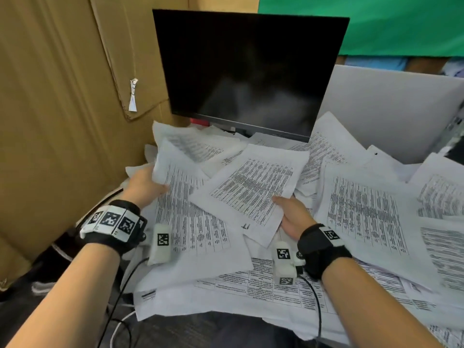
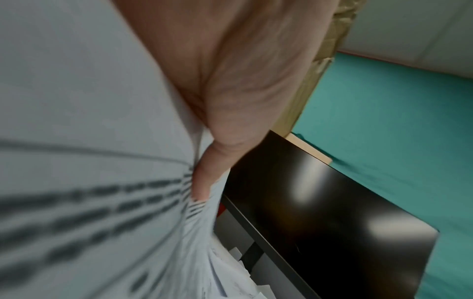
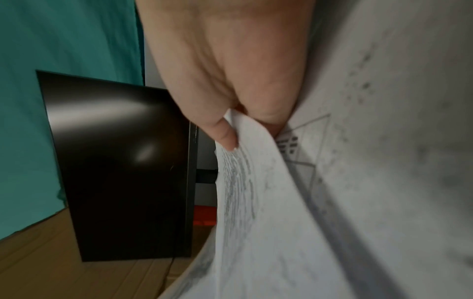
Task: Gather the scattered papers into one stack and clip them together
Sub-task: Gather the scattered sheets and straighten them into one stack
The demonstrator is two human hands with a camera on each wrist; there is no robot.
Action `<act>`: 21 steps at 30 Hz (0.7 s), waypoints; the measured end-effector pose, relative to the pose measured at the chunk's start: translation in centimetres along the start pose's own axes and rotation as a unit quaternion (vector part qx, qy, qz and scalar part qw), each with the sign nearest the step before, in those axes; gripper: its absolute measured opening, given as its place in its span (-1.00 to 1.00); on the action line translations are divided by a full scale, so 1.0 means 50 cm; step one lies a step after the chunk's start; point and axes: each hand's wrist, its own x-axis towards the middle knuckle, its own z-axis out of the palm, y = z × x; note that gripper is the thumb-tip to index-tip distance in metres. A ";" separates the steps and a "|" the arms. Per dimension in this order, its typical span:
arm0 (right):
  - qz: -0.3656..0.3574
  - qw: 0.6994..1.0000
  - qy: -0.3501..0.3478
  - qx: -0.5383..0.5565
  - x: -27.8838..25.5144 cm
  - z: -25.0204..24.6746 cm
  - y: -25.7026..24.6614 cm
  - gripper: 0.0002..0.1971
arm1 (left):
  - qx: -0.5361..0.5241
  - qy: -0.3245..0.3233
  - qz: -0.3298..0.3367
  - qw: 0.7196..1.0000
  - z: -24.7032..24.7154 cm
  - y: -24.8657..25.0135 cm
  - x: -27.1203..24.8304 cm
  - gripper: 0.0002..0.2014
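Printed white papers (image 1: pixel 364 212) lie scattered and overlapping across the desk in front of a monitor. My left hand (image 1: pixel 148 183) grips the left edge of a long sheet (image 1: pixel 190 222), thumb on top; in the left wrist view the thumb (image 2: pixel 204 178) presses on that paper (image 2: pixel 89 141). My right hand (image 1: pixel 291 214) pinches the right edge of a tilted sheet (image 1: pixel 251 187) lying over the middle. The right wrist view shows the thumb (image 3: pixel 225 133) on top of that lifted, curved sheet (image 3: pixel 256 202), fingers hidden beneath. No clip is visible.
A dark monitor (image 1: pixel 251 71) stands behind the papers. Brown cardboard (image 1: pixel 62 109) walls the left side, a grey partition (image 1: pixel 389 109) the right, with a green cloth (image 1: pixel 364 23) behind. Cables (image 1: pixel 120 292) run over the desk's front edge by my left arm.
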 end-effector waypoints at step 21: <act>-0.013 0.999 -0.035 0.037 -0.003 -0.013 0.006 -0.72 | 0.035 0.279 0.320 0.905 -0.141 0.275 -0.018 -0.76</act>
